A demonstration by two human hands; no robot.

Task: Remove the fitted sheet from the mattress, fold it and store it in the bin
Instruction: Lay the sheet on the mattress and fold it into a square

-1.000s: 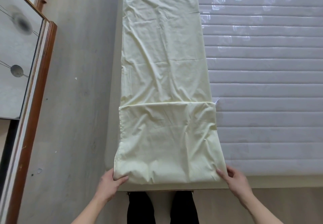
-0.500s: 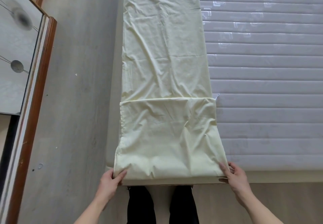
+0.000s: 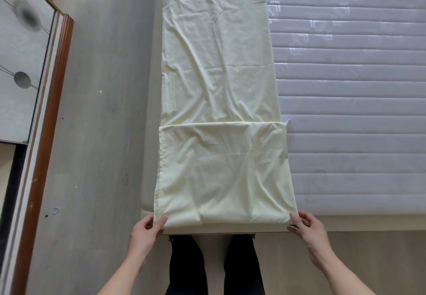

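Observation:
The pale yellow fitted sheet (image 3: 219, 87) lies folded into a long narrow strip along the left side of the grey quilted mattress (image 3: 357, 110). Its near end is doubled over, with a fold edge crossing the strip about halfway up. My left hand (image 3: 144, 232) pinches the near left corner of the sheet at the mattress's front edge. My right hand (image 3: 309, 228) pinches the near right corner. No bin is in view.
Grey floor (image 3: 99, 133) runs along the left of the mattress. A wood-framed mirror panel (image 3: 23, 64) stands at the far left. My dark-trousered legs (image 3: 214, 264) are against the mattress's front edge.
Both hands have slid slightly up and closed on the near corners of the sheet. The near edge has shifted a little away from me.

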